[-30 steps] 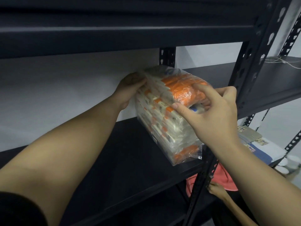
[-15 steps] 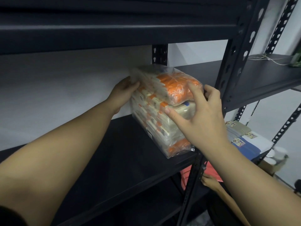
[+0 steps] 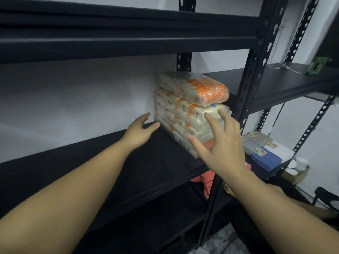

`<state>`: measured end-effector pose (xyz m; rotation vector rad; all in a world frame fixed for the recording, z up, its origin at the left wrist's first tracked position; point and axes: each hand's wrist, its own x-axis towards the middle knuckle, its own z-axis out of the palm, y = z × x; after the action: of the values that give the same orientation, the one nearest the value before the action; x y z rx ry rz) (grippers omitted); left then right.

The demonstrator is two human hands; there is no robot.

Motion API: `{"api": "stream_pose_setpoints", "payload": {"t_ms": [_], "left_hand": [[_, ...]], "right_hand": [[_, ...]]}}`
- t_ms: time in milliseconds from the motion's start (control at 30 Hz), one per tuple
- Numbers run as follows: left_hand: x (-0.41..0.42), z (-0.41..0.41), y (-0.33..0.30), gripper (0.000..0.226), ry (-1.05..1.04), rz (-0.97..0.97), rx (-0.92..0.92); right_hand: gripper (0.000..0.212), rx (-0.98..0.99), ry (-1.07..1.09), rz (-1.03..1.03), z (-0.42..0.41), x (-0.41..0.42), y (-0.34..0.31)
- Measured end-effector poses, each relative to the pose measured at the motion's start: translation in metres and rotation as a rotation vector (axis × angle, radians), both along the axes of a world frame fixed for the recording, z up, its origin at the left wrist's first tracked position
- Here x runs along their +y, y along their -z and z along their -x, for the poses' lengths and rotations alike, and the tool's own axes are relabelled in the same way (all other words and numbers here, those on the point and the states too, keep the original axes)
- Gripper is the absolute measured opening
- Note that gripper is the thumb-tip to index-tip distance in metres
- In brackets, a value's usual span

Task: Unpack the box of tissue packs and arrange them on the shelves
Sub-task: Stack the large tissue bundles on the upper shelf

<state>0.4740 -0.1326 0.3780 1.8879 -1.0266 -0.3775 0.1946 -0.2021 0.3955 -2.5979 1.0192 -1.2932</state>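
Clear-wrapped bundles of cream and orange tissue packs point(image 3: 187, 114) stand stacked at the right end of the black shelf point(image 3: 150, 162), against the white wall. A smaller bundle point(image 3: 194, 88) lies on top of the larger one. My left hand point(image 3: 140, 133) hovers open just left of the stack, fingers spread, holding nothing. In front of the stack's near face my right hand point(image 3: 219, 145) is open with fingers spread; whether its fingertips touch the wrap I cannot tell.
A black upright post point(image 3: 247, 96) stands right of the stack. Another shelf board point(image 3: 128, 43) hangs overhead. The neighbouring rack holds folded cloths point(image 3: 266, 151) and a green item point(image 3: 318, 66). A person's arm point(image 3: 293, 200) and red fabric point(image 3: 203, 180) show below.
Both hands let go of the tissue bundle and drew back toward me, fingers opening. The stack now rests on the shelf by itself.
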Motion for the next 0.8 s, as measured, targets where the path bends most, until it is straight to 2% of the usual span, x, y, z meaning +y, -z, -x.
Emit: {"api": "stream_pose_setpoints", "payload": {"t_ms": [233,467,800], "left_hand": [[0.08,0.036,0.02,0.075,-0.019,-0.111,-0.118],[0.14,0.074,0.039,0.075,-0.112,-0.224,-0.253],[0.192,0.168,0.093,0.072,-0.322,-0.313,-0.298]], "right_hand": [[0.066,0.119,-0.069,-0.074,-0.004,0.033,0.036],[0.064,0.251,-0.278,-0.173,-0.003,0.042,0.071],[0.059,0.33,-0.471,-0.286,0.03,0.049,0.121]]}}
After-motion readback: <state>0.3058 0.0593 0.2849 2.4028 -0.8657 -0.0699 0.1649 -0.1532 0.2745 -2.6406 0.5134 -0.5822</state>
